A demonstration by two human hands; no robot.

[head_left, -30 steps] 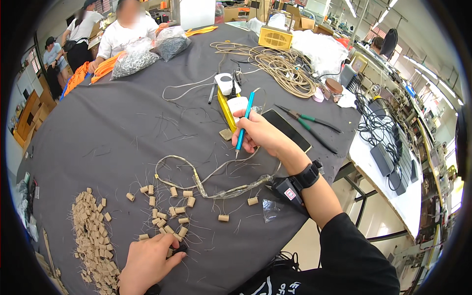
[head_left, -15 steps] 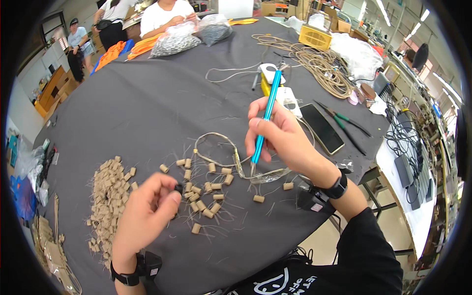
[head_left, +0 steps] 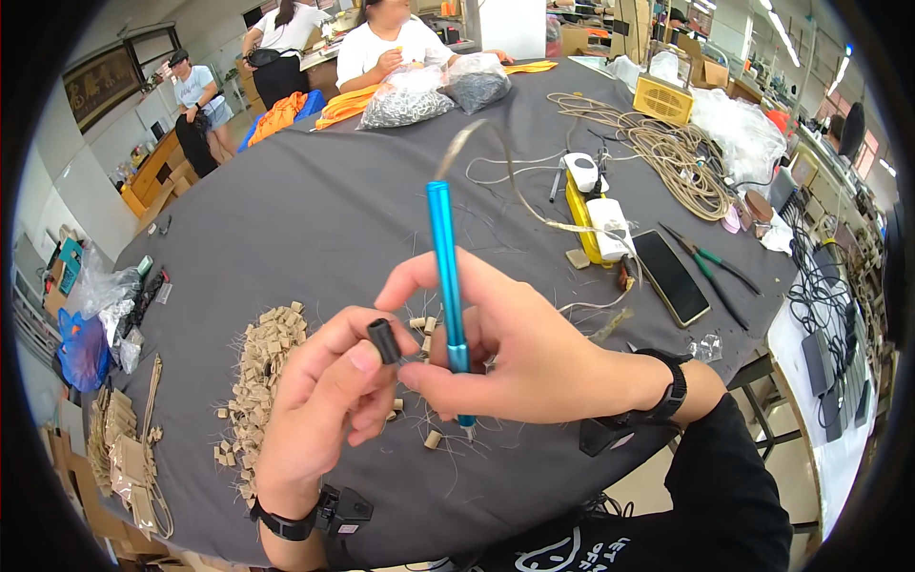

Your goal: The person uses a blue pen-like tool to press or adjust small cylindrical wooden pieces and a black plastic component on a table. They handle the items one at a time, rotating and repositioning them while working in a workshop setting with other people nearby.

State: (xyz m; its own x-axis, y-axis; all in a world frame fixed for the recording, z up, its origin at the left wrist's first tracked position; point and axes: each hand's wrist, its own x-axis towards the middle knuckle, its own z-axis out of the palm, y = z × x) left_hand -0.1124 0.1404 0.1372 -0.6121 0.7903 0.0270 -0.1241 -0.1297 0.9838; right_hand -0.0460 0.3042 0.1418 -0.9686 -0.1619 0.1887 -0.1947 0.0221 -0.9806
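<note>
Between the thumb and fingers of my left hand (head_left: 324,386) is a small black tube (head_left: 385,341), its hollow end facing up. My right hand (head_left: 529,357) grips a shiny blue pen-shaped tool (head_left: 444,248) with a cord at its top and a thin metal tip pointing down. My right thumb and fingertips are close beside the black tube; whether they touch it or a thread on it, I cannot tell. Left of my left hand lies a heap of small beige cylinders (head_left: 262,367) with fine threads. More loose cylinders (head_left: 433,439) lie below my hands, partly hidden by them.
To the right lie a yellow power strip (head_left: 579,221) with white plugs, a phone (head_left: 672,276) and green-handled pliers (head_left: 715,276). Farther off are coiled beige cord (head_left: 658,153), a yellow box (head_left: 664,100) and bags of small parts (head_left: 405,100). A person (head_left: 381,52) sits across the table.
My hands have come together: the right moved left and nearer with the blue tool, lifting its cord. My left hand raised the black tube into clearer view. The whole view has shifted.
</note>
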